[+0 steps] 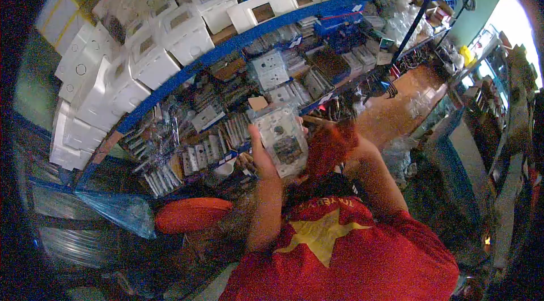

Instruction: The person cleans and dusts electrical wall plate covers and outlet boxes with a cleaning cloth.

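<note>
My left hand [264, 155] is wrapped round a white electrical wall plate [281, 136], with the thumb on its left edge and fingertips showing past its right edge. The plate has a dark round hole and a greyish rectangular area, and its surface looks shiny like clear wrap. Just right of it, a red cloth [330, 147] is bunched in my right hand [352, 152], whose fingers are mostly hidden by the cloth and smeared. Behind the plate, a small tan piece of card [258, 103] stands among the shelf goods.
A blue-edged shelf [226, 43] curves across, packed with rows of wrapped plates [207, 151]. White plastic boxes [152, 63] line its top. Below hangs clear blue-tinted plastic [122, 207] beside a red round object [192, 214]. Tan floor [405, 100] shows at right.
</note>
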`<control>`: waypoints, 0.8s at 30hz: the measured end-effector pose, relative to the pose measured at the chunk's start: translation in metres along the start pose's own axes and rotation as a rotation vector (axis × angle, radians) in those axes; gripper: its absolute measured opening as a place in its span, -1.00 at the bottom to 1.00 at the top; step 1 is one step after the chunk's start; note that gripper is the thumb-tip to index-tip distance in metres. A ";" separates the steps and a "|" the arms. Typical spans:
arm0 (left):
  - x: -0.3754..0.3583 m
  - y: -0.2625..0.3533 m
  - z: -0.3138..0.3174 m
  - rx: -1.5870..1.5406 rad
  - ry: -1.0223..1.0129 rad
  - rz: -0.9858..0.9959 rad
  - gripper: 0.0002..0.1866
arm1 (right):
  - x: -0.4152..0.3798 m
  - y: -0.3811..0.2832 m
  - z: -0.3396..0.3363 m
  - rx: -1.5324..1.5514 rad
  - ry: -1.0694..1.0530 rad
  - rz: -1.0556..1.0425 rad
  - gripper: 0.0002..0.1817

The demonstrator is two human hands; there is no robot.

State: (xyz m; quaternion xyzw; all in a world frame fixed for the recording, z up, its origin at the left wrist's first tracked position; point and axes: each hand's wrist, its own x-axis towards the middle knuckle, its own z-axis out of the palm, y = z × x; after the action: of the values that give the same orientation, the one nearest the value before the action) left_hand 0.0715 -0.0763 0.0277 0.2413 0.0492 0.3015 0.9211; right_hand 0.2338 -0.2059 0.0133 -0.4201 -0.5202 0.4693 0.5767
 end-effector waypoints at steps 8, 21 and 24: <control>-0.002 -0.017 -0.005 0.146 0.198 -0.068 -0.27 | 0.036 -0.040 0.028 -0.159 0.307 -0.135 -0.19; 0.000 -0.004 -0.019 0.024 0.101 -0.345 -0.14 | 0.035 -0.026 0.020 -0.222 0.502 -0.081 -0.41; -0.003 -0.004 -0.007 -0.477 0.152 -0.575 -0.10 | 0.051 0.004 0.026 0.183 0.459 0.099 -0.47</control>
State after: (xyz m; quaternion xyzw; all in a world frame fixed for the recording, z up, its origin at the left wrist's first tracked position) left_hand 0.0694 -0.0776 0.0192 -0.0266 0.1117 0.0507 0.9921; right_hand 0.2081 -0.1555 0.0227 -0.4866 -0.3097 0.4347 0.6916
